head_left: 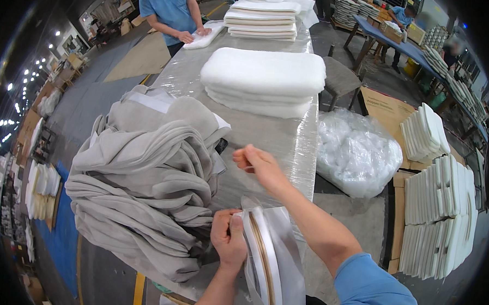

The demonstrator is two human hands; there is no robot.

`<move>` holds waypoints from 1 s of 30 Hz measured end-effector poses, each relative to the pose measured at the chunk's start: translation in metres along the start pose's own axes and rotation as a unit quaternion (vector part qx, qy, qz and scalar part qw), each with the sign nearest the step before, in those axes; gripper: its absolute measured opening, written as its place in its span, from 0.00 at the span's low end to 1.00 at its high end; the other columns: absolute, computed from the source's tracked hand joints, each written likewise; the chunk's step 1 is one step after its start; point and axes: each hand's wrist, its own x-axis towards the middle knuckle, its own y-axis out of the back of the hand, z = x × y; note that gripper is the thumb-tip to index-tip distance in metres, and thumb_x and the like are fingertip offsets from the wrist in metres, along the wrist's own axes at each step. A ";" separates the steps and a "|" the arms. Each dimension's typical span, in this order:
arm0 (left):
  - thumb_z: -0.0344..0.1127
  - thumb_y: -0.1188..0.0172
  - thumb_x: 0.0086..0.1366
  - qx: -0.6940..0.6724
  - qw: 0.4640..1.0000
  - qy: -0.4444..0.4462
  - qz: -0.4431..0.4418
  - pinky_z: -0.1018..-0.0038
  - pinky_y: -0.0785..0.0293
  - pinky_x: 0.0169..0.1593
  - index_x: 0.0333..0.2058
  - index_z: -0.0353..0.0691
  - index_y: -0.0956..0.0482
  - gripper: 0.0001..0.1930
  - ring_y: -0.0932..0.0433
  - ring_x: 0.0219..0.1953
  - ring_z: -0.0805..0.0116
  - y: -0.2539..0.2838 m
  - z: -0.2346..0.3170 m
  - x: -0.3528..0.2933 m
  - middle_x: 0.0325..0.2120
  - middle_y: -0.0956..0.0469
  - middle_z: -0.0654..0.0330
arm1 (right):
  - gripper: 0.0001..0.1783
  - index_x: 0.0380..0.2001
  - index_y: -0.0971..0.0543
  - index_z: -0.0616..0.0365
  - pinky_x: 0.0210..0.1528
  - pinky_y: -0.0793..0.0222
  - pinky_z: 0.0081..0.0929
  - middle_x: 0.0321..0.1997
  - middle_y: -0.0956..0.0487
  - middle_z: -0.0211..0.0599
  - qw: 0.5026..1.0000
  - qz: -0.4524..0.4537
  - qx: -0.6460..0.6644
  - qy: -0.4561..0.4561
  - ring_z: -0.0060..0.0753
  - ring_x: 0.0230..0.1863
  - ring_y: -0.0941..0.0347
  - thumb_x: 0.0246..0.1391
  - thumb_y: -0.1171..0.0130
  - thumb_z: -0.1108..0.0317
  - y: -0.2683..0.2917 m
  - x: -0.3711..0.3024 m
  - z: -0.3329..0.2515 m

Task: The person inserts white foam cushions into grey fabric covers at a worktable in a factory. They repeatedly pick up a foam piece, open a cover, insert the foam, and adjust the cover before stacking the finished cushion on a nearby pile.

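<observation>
Near the table's front edge, a layered foam cushion [262,251], white with a brown band between its layers, stands on edge partly inside a grey fabric cover [288,247]. My left hand [228,239] is closed on the cover's edge at the cushion's left side, thumb up. Above the table beyond the cushion, my right hand [257,163] is raised with its fingers curled together. Whatever it may hold is too small or hidden to tell. Left of both hands lies a large heap of grey fabric covers [146,164], several of them folded over one another.
White padding [264,71] lies folded farther up the plastic-covered table [267,134]. Behind it are stacked foam cushions [261,22]. A co-worker [171,10] presses a white piece at the far left. A bag of white stuffing [356,152], a chair [340,77] and cushion stacks [438,215] stand right.
</observation>
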 end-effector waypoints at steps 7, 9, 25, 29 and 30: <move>0.59 0.65 0.83 -0.067 0.981 0.180 -0.036 0.62 0.30 0.62 0.56 0.37 0.27 0.29 0.26 0.56 0.56 -0.008 -0.037 0.052 0.55 0.27 0.48 | 0.38 0.71 0.33 0.59 0.70 0.37 0.40 0.65 0.25 0.52 0.993 -0.086 -0.067 -0.043 0.48 0.68 0.30 0.77 0.66 0.39 -0.048 0.000 0.018; 0.60 0.68 0.83 -0.100 0.975 0.155 -0.127 0.62 0.40 0.71 0.69 0.39 0.38 0.33 0.36 0.69 0.55 -0.033 -0.033 0.064 0.68 0.36 0.47 | 0.38 0.74 0.38 0.58 0.73 0.42 0.40 0.68 0.28 0.54 0.995 -0.054 -0.079 0.027 0.51 0.71 0.35 0.78 0.67 0.40 -0.035 0.001 0.037; 0.76 0.71 0.74 -0.441 0.856 0.223 -0.154 0.52 0.29 0.67 0.79 0.66 0.67 0.43 0.28 0.65 0.45 -0.029 -0.063 0.092 0.78 0.55 0.47 | 0.26 0.68 0.26 0.57 0.73 0.42 0.39 0.73 0.30 0.46 0.956 -0.050 -0.151 0.247 0.50 0.73 0.36 0.71 0.45 0.58 0.021 -0.071 0.025; 0.77 0.69 0.73 -0.482 0.828 0.249 -0.141 0.47 0.22 0.61 0.79 0.66 0.69 0.45 0.23 0.60 0.37 -0.037 -0.035 0.092 0.78 0.54 0.44 | 0.20 0.57 0.17 0.56 0.62 0.29 0.37 0.59 0.17 0.40 0.928 -0.119 -0.241 0.259 0.41 0.63 0.24 0.65 0.38 0.63 0.040 -0.081 -0.007; 0.77 0.69 0.72 -0.480 0.827 0.242 -0.164 0.46 0.22 0.61 0.79 0.66 0.70 0.45 0.23 0.60 0.37 -0.037 -0.032 0.095 0.78 0.54 0.43 | 0.18 0.55 0.16 0.56 0.60 0.27 0.36 0.56 0.16 0.40 0.928 -0.139 -0.246 0.245 0.41 0.61 0.22 0.64 0.37 0.65 0.038 -0.077 -0.013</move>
